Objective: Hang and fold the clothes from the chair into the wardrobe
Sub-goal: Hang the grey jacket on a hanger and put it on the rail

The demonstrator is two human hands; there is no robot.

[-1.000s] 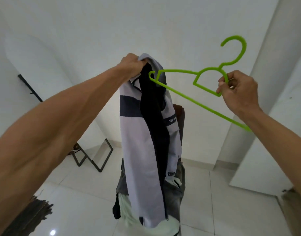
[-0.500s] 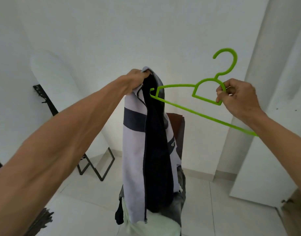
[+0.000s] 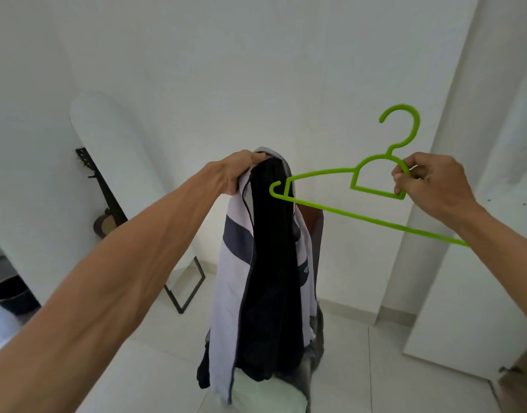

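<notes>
A lilac and grey jacket with a dark lining (image 3: 265, 278) hangs straight down in the middle of the view. My left hand (image 3: 238, 171) grips it at the collar, held up at arm's length. My right hand (image 3: 432, 186) pinches a lime green plastic hanger (image 3: 372, 180) near the base of its hook. The hanger's left tip sits at the jacket's collar opening, against the dark lining. Behind the jacket stands a brown chair (image 3: 314, 222), mostly hidden, with a pile of more clothes (image 3: 268, 391) on its seat below the jacket.
An arched standing mirror (image 3: 113, 162) on a black frame leans against the left wall, reflecting a guitar. A dark bin (image 3: 8, 293) sits at the far left. White wardrobe panels (image 3: 470, 293) stand at the right. White tiled floor lies around the chair.
The hanger's left tip has come in to the jacket's collar opening. The view has tilted upward, so both hands and the jacket sit lower in frame.
</notes>
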